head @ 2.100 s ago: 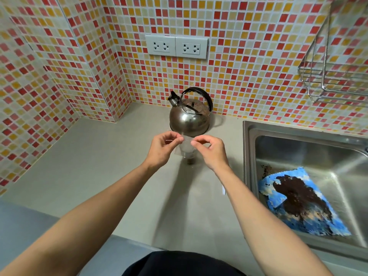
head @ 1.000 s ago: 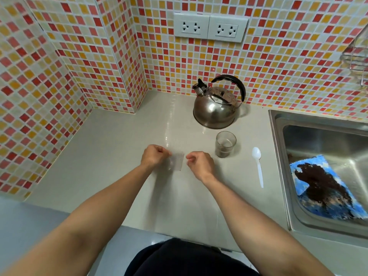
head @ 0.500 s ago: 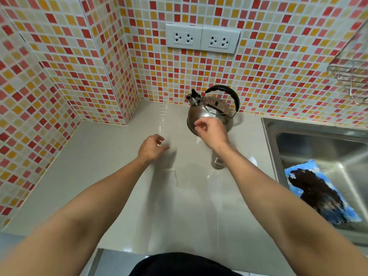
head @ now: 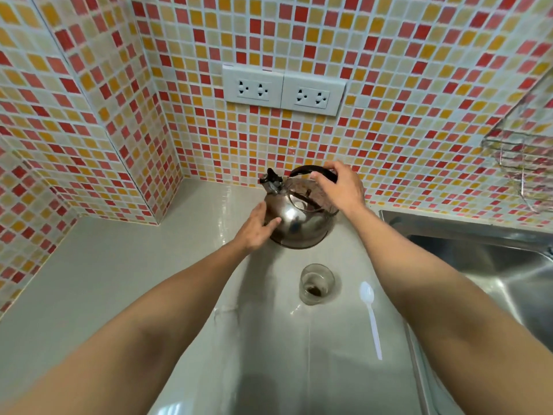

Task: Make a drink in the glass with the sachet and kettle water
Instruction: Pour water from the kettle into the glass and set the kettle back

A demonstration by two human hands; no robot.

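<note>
A steel kettle point(head: 299, 220) with a black handle stands on the counter against the tiled back wall. My right hand point(head: 339, 187) is closed over the top of that handle. My left hand point(head: 257, 229) lies flat against the kettle's left side, fingers spread and holding nothing. In front of the kettle stands a small clear glass point(head: 316, 283) with dark brown powder at its bottom. A clear, empty-looking sachet point(head: 227, 310) lies flat on the counter to the glass's left, faint and hard to see.
A white plastic spoon point(head: 371, 316) lies to the right of the glass. A steel sink point(head: 478, 235) fills the right side. A wire rack point(head: 520, 157) hangs on the wall above it. Two wall sockets point(head: 284, 89) sit above the kettle.
Both hands let go of the sachet, which now lies on the counter. My right hand rose to the kettle handle and closed on it; my left hand moved to the kettle's side.
</note>
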